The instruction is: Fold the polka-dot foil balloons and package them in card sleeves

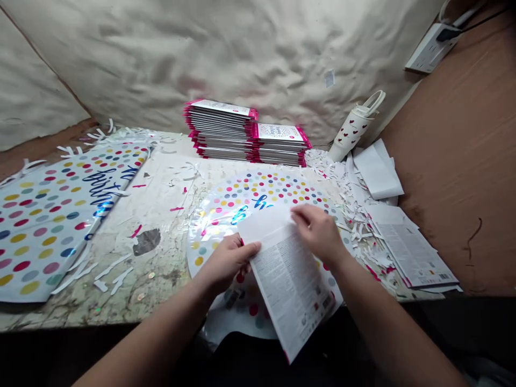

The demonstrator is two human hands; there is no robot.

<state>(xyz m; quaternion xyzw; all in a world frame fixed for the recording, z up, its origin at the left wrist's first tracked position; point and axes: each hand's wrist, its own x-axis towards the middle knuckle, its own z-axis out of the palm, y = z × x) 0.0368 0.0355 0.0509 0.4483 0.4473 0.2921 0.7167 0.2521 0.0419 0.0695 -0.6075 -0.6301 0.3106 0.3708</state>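
A white printed packet (291, 285) with small text and a pink edge is held tilted above a round polka-dot foil balloon (209, 236). My left hand (229, 258) is closed on the packet's left edge, thumb on top. At the packet's upper right corner, my right hand (320, 234) pinches the plain white top part. The balloon lies flat, with its lower part hanging over the table's front edge; the packet and my hands hide much of it.
Polka-dot balloons (40, 231) lie at the left. Stacked pink-edged packets (226, 129) stand at the back. Right are a heart-patterned tumbler (350, 131), paper shreds (358, 220), white sheets (377, 169) and printed packets (415, 250). A power strip (429, 51) hangs upper right.
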